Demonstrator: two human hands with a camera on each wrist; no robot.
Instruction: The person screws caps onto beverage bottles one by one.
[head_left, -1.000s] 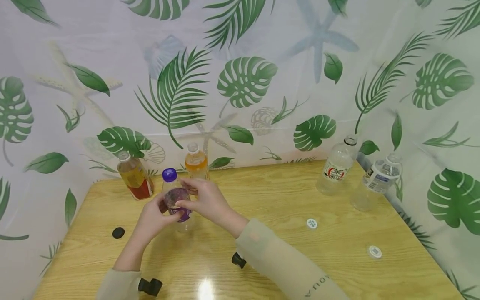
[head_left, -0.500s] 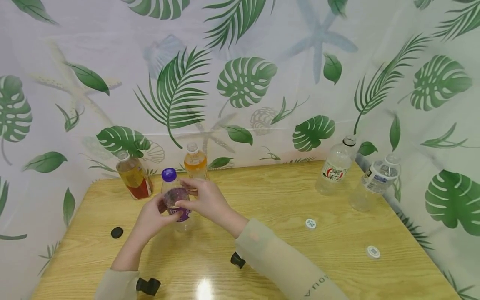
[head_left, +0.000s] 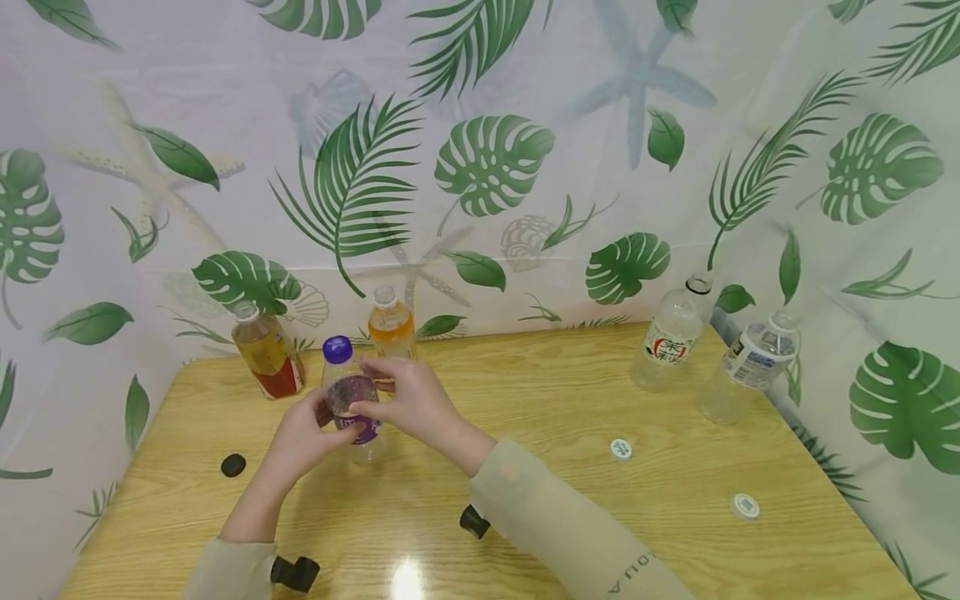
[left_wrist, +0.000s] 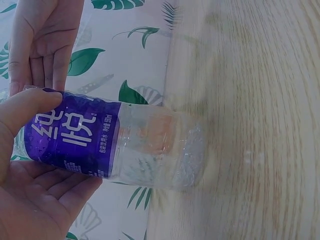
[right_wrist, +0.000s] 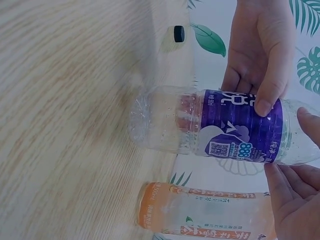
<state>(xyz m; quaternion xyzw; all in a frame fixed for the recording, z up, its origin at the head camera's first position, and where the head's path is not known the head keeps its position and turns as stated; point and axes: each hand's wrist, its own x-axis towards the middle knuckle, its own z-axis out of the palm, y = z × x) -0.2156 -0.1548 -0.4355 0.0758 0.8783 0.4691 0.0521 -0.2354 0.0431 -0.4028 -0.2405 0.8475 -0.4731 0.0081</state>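
A clear plastic water bottle with a purple label and a purple cap stands upright at the left of the table, between both hands. My left hand grips it around the label. In the left wrist view the left thumb lies over the label, with the fingers behind. Higher up, my right hand holds the bottle near its shoulder. The right wrist view shows the right thumb on one side and fingers on the other. The bottle's clear base is close over the wood.
Behind stand an orange-labelled bottle and a yellow-and-red-labelled bottle, both uncapped. Two clear open bottles, one green-labelled and one blue-labelled, stand at the right. A black cap and two white caps lie on the table.
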